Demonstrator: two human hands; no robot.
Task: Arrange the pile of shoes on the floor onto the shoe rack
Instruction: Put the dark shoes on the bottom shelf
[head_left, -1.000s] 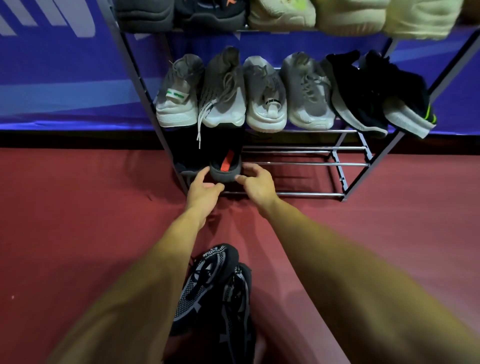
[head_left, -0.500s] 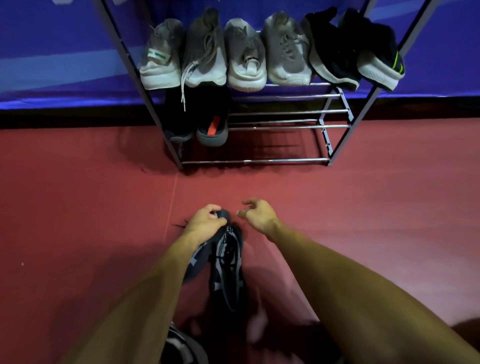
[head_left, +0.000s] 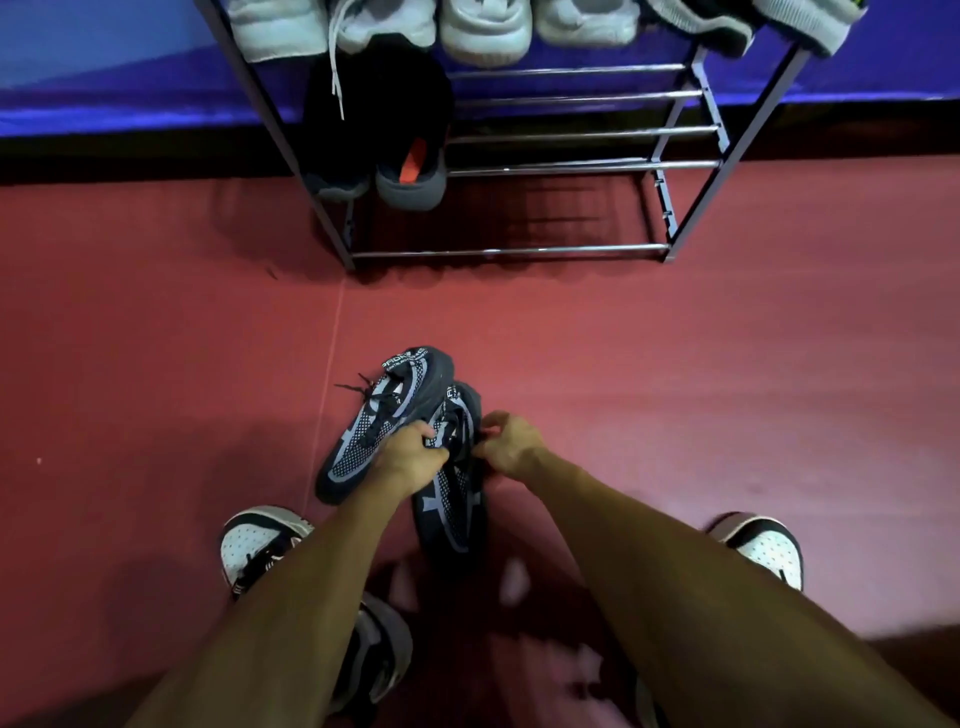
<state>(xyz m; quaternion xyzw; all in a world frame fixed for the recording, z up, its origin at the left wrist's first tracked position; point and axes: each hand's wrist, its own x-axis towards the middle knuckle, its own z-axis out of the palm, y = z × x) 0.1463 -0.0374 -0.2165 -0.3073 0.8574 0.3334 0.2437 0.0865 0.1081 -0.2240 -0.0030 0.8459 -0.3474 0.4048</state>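
The pair of black-and-grey knit mesh sneakers (head_left: 363, 441) lies on the red floor (head_left: 675, 389), in front of the metal-barred shoe rack (head_left: 571, 166). My left hand (head_left: 410, 460) grasps them; my right hand (head_left: 511, 444) curls at one shoe's edge, and I cannot tell if it grips. This looks like the pickup. Next: lift both onto the bare lower bars.

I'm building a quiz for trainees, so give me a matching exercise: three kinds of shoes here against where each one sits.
1. black-and-grey mesh sneakers
2. dark shoe with orange insole
3. pale grey-white sneakers

A. lower shelf of the metal rack, left end
B. shelf above
C. red floor, held by left hand and right hand

Pairs: 1-C, 2-A, 3-B
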